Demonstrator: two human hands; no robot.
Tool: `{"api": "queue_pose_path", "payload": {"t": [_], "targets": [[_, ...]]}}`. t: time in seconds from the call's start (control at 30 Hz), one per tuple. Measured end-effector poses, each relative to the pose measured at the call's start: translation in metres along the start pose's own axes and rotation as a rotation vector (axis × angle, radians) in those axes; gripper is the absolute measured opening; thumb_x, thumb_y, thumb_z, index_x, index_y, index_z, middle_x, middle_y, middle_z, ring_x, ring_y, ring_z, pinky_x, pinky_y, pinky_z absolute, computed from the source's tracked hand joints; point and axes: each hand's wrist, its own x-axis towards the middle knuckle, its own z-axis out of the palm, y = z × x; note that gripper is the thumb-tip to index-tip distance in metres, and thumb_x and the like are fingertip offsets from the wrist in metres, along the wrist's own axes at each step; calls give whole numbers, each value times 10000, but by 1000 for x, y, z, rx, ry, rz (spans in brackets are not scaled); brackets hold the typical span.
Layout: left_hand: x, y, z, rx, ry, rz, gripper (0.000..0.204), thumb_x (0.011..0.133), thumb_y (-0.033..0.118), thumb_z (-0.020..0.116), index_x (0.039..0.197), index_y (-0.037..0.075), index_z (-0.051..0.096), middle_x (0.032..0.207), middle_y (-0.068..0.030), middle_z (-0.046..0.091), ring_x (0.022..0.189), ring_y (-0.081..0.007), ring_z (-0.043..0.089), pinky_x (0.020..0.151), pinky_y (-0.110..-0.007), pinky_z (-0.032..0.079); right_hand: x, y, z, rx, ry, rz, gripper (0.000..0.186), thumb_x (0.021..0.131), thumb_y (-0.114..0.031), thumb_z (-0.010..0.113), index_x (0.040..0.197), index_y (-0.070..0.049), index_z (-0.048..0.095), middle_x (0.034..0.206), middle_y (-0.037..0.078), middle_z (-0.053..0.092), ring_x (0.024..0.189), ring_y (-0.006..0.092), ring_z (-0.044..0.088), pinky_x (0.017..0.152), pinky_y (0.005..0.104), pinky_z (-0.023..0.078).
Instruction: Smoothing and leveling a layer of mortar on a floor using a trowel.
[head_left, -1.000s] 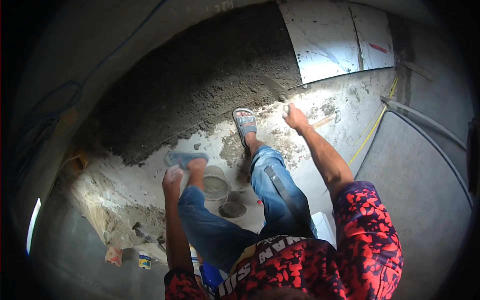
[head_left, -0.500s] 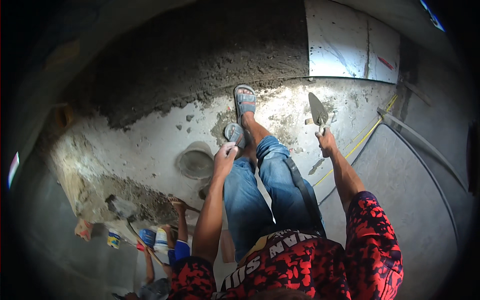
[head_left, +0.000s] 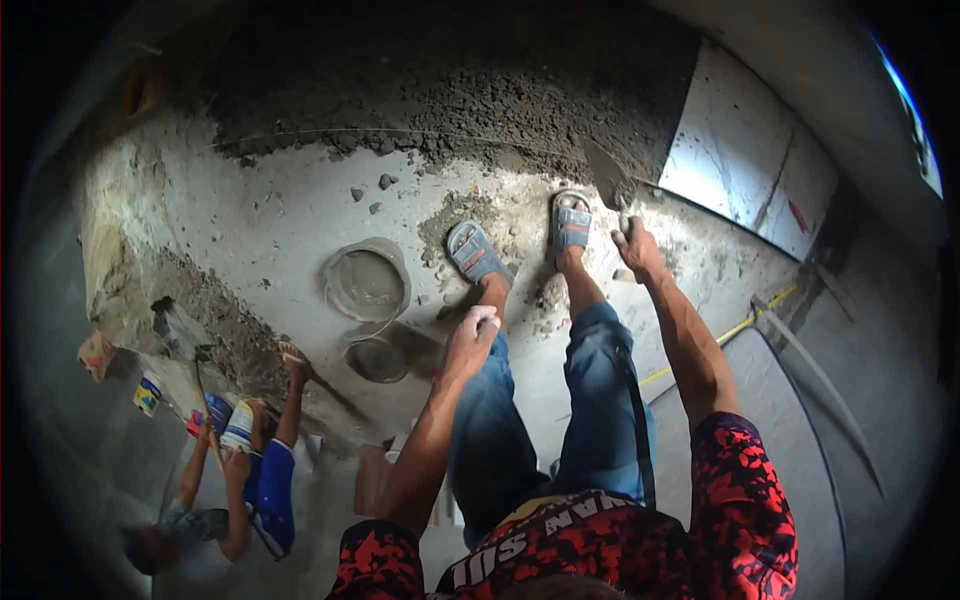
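My right hand is closed round the handle of a pointed trowel. The trowel's blade reaches over the edge of the dark mortar bed, close to the corner of a white marbled tile. Over my left knee, my left hand is closed, with pale residue on its fingers. Whatever lies inside those fingers, if anything, is hidden. To the left of my feet stands a bucket with grey slurry in it.
A second round container stands beside the bucket. At lower left a co-worker holds a long-handled shovel near a mortar heap. A thin string crosses the mortar bed. On the right lie a yellow tape and a curved strip.
My feet have moved apart, the right one shifting right. The trowel has swung up and left from the bare floor to the mortar's edge. The view has turned, showing more of the co-worker.
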Motion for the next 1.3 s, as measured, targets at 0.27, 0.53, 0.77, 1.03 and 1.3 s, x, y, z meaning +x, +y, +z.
{"api": "queue_pose_path", "payload": {"t": [0.27, 0.53, 0.77, 1.03, 1.3], "targets": [[72, 67, 22, 489, -157, 452, 461, 869, 283, 613, 1248, 47, 497, 1240, -150, 523, 1119, -349, 515, 961, -399, 404, 164, -50, 3, 91, 14, -178, 442, 914, -397, 521, 1118, -24, 401, 874, 333, 599, 880, 509, 574, 723, 532, 450], [114, 84, -23, 653, -107, 487, 495, 827, 286, 642, 1260, 88, 508, 1226, -101, 542, 1127, -321, 505, 980, -426, 371, 197, 30, 29, 298, 270, -261, 478, 916, -420, 526, 1146, -5, 460, 784, 182, 596, 693, 247, 597, 638, 374, 480], [123, 99, -40, 814, 29, 795, 559, 836, 446, 570, 1217, 37, 552, 1201, -143, 570, 1042, -361, 554, 957, -488, 391, 218, 17, 87, 485, 170, -203, 382, 945, -339, 497, 1141, -14, 452, 927, 173, 580, 836, 269, 563, 743, 381, 458], [120, 93, -40, 899, 22, 713, 568, 810, 379, 633, 1273, 70, 520, 1227, -120, 553, 1112, -319, 528, 1005, -460, 363, 252, -84, 104, 321, 29, -438, 450, 950, -362, 463, 1152, 32, 385, 1031, 349, 577, 971, 488, 573, 826, 491, 436], [106, 71, -41, 946, 6, 745, 615, 794, 351, 668, 1308, 77, 471, 1196, -120, 546, 1075, -289, 527, 989, -428, 361, 283, -191, 71, 59, 38, -823, 395, 931, -320, 492, 1091, 41, 475, 933, 283, 616, 913, 417, 609, 791, 479, 470]]}}
